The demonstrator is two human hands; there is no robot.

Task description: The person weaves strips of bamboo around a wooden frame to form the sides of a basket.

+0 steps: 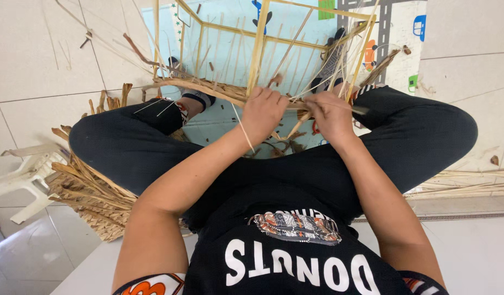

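Between the person's knees, the left hand (263,112) clenches the woven straw band (208,88) at a bamboo frame (257,46), while the right hand (331,114) just beside it pinches a thin straw strand (295,125); dry straw pile (91,191) lies left

Frame (274,33) top cut off; fingertips hidden.

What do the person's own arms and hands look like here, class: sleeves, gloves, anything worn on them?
Both forearms are bare down to the left hand and right hand, with no gloves, watch or rings visible. Short sleeves with orange-and-white patterned cuffs show at the upper arms, on a black shirt.
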